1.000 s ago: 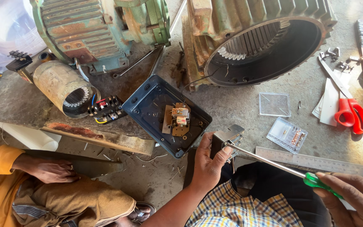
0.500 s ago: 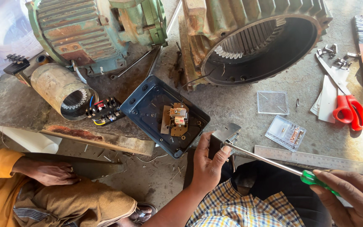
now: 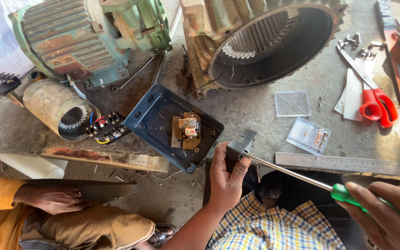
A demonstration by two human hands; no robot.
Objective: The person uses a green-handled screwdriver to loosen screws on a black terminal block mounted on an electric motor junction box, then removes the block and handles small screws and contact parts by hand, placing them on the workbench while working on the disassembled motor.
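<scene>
My left hand [image 3: 226, 178] grips a small dark block-shaped part [image 3: 240, 145] at the front edge of the concrete bench [image 3: 265, 111]. My right hand [image 3: 387, 217] holds a green-handled screwdriver [image 3: 297, 175], whose long shaft runs up-left so that its tip meets the block. Just left of the block lies a dark blue open casing [image 3: 156, 121] with a small brass and white component [image 3: 188, 129] fixed inside it.
Two rusty green motor housings [image 3: 89, 39] [image 3: 260, 39] stand at the back, and a stator cylinder [image 3: 56, 107] with a terminal block [image 3: 107, 128] lies left. Red scissors [image 3: 376, 104], clear plastic boxes [image 3: 309, 135], a steel ruler [image 3: 348, 163] and bolts lie right. Another person's hand [image 3: 54, 199] rests lower left.
My left hand and the block have stayed in place. The screwdriver and my right hand shifted slightly; the view drifted a little.
</scene>
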